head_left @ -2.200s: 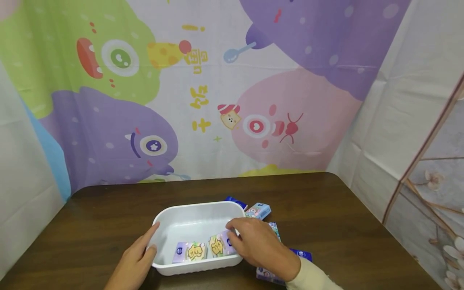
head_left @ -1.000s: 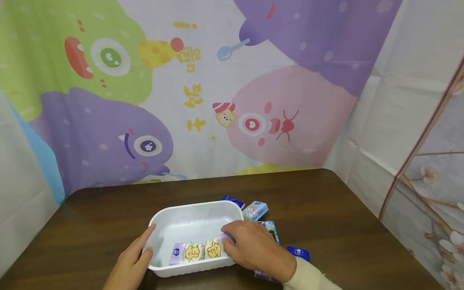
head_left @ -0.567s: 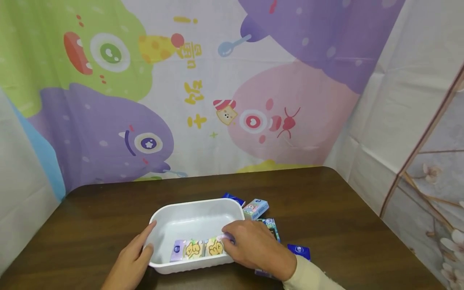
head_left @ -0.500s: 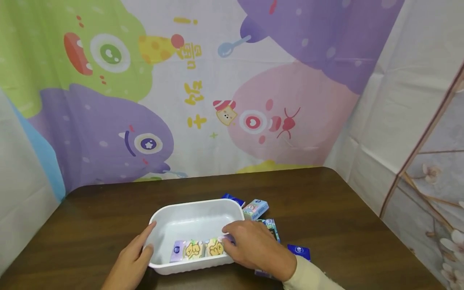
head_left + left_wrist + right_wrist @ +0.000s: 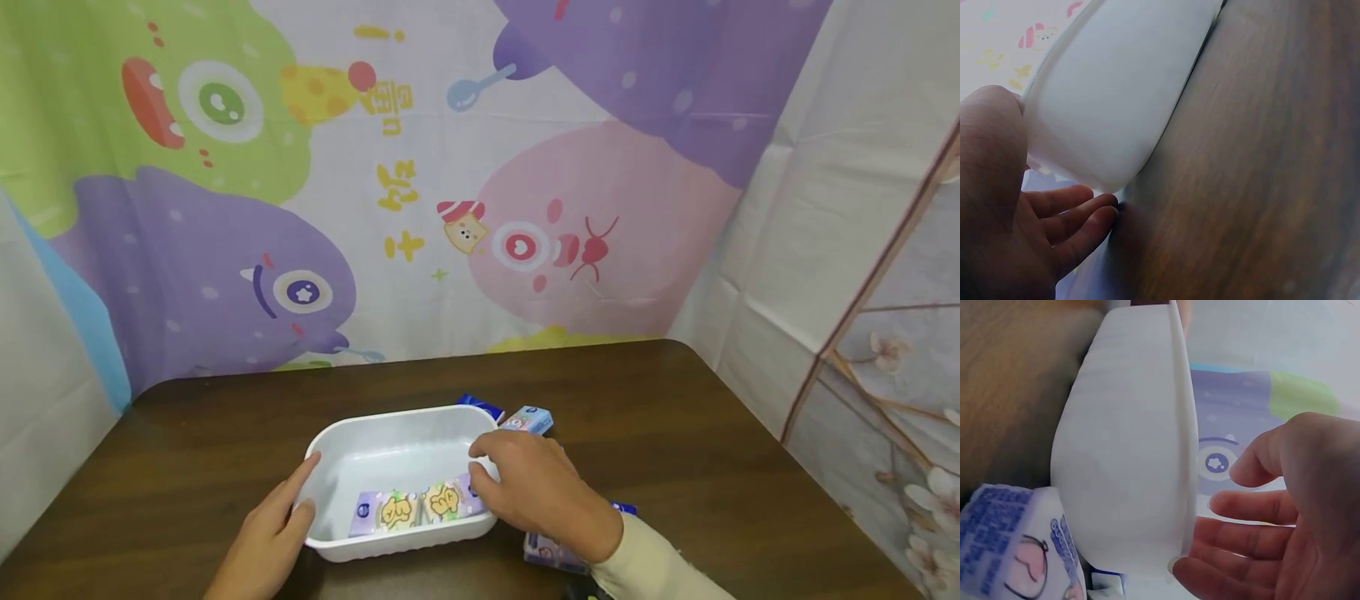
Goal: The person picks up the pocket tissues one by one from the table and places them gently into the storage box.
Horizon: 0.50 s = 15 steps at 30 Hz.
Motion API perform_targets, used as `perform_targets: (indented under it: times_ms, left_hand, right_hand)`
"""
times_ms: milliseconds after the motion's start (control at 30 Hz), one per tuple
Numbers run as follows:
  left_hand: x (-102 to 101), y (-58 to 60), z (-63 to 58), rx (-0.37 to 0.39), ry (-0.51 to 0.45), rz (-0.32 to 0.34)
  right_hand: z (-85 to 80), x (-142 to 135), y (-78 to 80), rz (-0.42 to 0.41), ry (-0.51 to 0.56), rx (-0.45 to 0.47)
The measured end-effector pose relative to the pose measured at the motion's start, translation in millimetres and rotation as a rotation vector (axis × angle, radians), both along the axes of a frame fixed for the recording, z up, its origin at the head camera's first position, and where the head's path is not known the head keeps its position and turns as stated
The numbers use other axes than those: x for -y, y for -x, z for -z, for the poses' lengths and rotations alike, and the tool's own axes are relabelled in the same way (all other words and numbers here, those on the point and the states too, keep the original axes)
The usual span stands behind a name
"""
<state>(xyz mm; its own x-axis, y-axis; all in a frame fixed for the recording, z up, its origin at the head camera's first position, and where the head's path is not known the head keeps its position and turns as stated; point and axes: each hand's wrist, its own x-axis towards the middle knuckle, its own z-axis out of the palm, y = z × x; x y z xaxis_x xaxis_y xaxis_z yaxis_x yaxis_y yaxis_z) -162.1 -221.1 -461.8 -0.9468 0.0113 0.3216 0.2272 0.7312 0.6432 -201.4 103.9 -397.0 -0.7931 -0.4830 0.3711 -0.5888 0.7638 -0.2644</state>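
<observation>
A white plastic tub [image 5: 401, 546] stands on the dark wooden table, holding two purple tissue packs with yellow cartoon figures. The left pack [image 5: 384, 512] and the right pack [image 5: 450, 498] lie end to end along its near wall. My left hand [image 5: 264, 527] holds the tub's left end, thumb and fingers spread around it; in the left wrist view the fingers [image 5: 1082, 228] bend at its lower corner. Over the tub's right rim is my right hand [image 5: 536, 485], thumb and index finger apart. The right wrist view shows nothing between its fingers [image 5: 1241, 540], fingertips beside the rim.
Right of the tub lie more packs: a dark blue one [image 5: 482, 407], a light blue one [image 5: 527, 420] and a purple one [image 5: 551, 552]. Another blue pack [image 5: 624, 507] is mostly hidden by the right forearm. A cartoon curtain [image 5: 420, 308] hangs behind the table.
My right hand has come off the right purple pack and risen slightly right, its thumb and index finger wider apart. More of that pack shows. My left hand stays on the tub.
</observation>
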Motion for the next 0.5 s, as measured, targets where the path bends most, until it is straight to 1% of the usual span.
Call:
perform_targets:
  times_ms: [133,200,300,367,500]
  left_hand:
    - [0,-1.4,2.4,-0.015,-0.008,0.002]
    - [0,-0.9,2.5,-0.028,-0.015,0.008]
    - [-1,0.3,0.7,-0.047,-0.021,0.008]
    - [-1,0.4,-0.8,-0.049,-0.018,0.006]
    - [-2,-1.4,-2.4,-0.020,-0.009,0.005]
  right_hand:
    - [-2.9,-3,1.5,0.009,0.007,0.011]
    - [-5.7,-7,4.0,0.025,0.018,-0.006]
    - [-11.6,-14,9.8,0.067,0.052,-0.050]
    - [-15.3,-20,13.6,0.103,0.072,-0.061]
    - [-18.1,-29,18.3,0.158,0.088,-0.029]
